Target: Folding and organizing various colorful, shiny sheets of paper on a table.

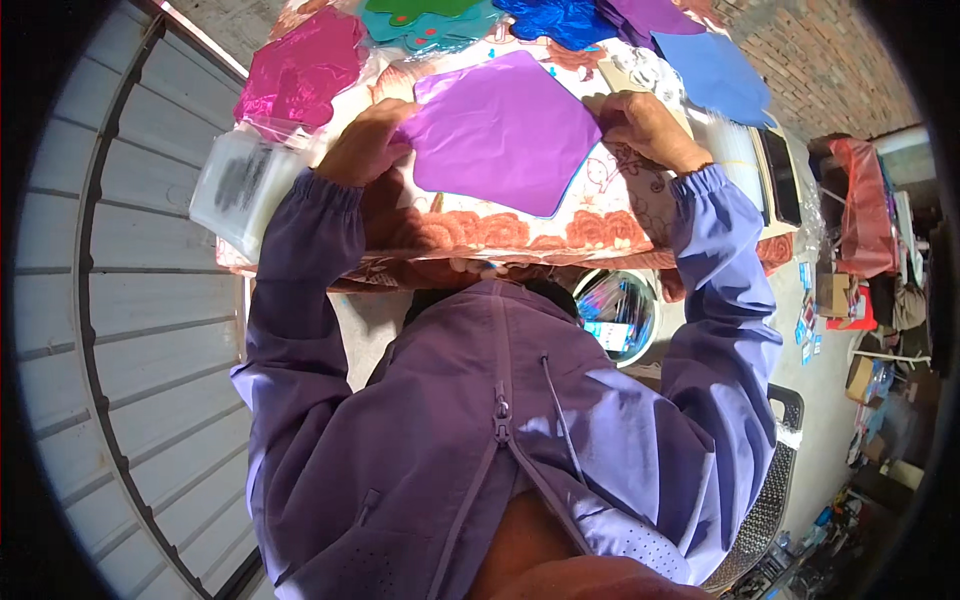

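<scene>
A flat, shiny purple five-cornered sheet lies over the flowered tablecloth in front of me, with a thin blue edge along its lower right side. On its left edge, my left hand is closed with the thumb and fingers pinching the sheet. My right hand has its fingers curled at the sheet's right corner and seems to grip it there, though the fingertips are partly in shadow.
Pink foil pieces, teal ones, blue foil and a light blue piece line the far side. A clear plastic box stands left, a black phone right. Below the table edge sits a tub of packets.
</scene>
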A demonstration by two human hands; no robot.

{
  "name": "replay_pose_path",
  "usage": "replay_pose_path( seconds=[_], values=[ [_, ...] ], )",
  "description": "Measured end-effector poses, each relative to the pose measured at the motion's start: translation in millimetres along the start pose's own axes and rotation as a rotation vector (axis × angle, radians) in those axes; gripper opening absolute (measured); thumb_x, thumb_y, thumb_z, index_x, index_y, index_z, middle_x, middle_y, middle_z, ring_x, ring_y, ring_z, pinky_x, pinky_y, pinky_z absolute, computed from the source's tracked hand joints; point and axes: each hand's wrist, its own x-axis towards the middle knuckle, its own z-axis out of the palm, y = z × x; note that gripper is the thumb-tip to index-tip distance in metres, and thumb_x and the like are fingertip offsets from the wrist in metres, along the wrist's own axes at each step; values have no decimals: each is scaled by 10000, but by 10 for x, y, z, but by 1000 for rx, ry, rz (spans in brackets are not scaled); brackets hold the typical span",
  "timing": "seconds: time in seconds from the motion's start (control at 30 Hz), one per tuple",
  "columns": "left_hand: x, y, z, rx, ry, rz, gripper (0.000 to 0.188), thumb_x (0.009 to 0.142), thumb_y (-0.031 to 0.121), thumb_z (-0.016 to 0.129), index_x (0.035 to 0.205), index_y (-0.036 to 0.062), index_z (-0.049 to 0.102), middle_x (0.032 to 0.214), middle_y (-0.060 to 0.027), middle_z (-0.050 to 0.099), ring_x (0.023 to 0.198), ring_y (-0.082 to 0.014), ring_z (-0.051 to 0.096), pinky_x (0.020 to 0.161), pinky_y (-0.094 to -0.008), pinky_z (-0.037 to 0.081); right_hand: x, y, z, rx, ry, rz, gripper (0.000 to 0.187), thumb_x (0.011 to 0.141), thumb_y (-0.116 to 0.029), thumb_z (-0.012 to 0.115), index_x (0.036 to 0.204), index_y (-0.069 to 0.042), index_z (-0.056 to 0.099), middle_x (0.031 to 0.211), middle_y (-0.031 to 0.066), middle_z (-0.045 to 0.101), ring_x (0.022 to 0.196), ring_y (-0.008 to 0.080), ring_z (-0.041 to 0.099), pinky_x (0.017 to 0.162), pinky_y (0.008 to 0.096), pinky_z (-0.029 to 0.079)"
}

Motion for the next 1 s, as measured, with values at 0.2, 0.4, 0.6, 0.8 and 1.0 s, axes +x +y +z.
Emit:
replay_pose_path(
  seconds=[0.2, 0.4, 0.6, 0.8, 1.0],
  values=[
    [-6, -124, 66, 12, 15, -29, 501, 701, 12, 721, 1190, -2, 611, 1182, -207, 623, 1109, -349, 596, 949, -384, 488, -22, -6, 21, 91, 44, -22, 282, 712, -4, 715, 988, 34, 670, 919, 188, 683, 840, 331, 666, 757, 361, 514],
    [-1, -22, -118, -32, -50, 62, 520, 682, 13, 752, 1179, -29, 604, 1178, -204, 625, 1100, -357, 595, 940, -391, 494, -22, -32, 12, -60, 47, -18, 286, 716, -8, 693, 1001, 12, 680, 892, 185, 677, 820, 334, 659, 739, 366, 507],
    [19, -59, -121, -28, -103, 103, 455, 690, 3, 738, 1130, -42, 629, 1168, -205, 631, 1089, -355, 603, 939, -389, 500, -13, -47, 17, -120, 67, 7, 275, 727, -6, 680, 1001, -20, 690, 865, 186, 664, 800, 334, 651, 734, 372, 502],
    [16, -119, -42, -11, -35, 126, 414, 693, -32, 728, 1099, -49, 644, 1133, -200, 639, 1058, -363, 611, 903, -384, 508, -14, 107, 82, -314, 23, 0, 383, 744, -9, 674, 1122, -73, 680, 852, 188, 653, 776, 346, 633, 722, 375, 500],
    [61, -58, -63, -41, -97, 92, 368, 704, -43, 679, 1070, -36, 650, 1107, -192, 650, 1040, -340, 630, 911, -372, 511, -51, 333, 175, -330, 52, -30, 446, 762, -17, 671, 1200, -99, 650, 885, 186, 660, 812, 351, 633, 739, 370, 505]
  ],
)
